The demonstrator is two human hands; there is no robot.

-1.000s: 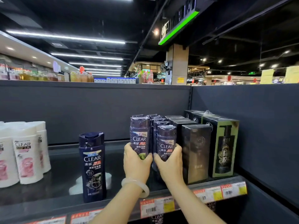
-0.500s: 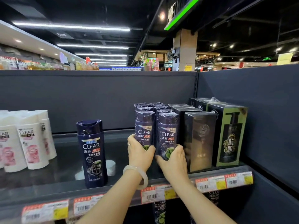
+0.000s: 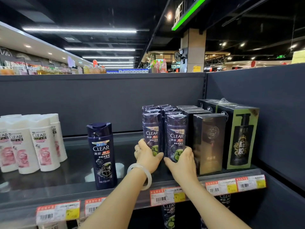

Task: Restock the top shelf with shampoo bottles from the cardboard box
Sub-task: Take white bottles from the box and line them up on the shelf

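Both forearms are bare, with no sleeves in view. The left hand (image 3: pixel 147 158) wears a ring (image 3: pixel 138 150) on one finger, and a smooth, pale, translucent bangle (image 3: pixel 142 176) circles the wrist just below that hand. The right hand (image 3: pixel 182 164) is unadorned.

Shrink-wrapped dark shampoo bottles (image 3: pixel 164 134), upright, 2 rows, top shelf (image 3: pixel 66 189).

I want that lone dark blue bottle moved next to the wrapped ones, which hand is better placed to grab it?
Left. The left hand is nearer the lone dark blue bottle; the right hand sits beyond it.
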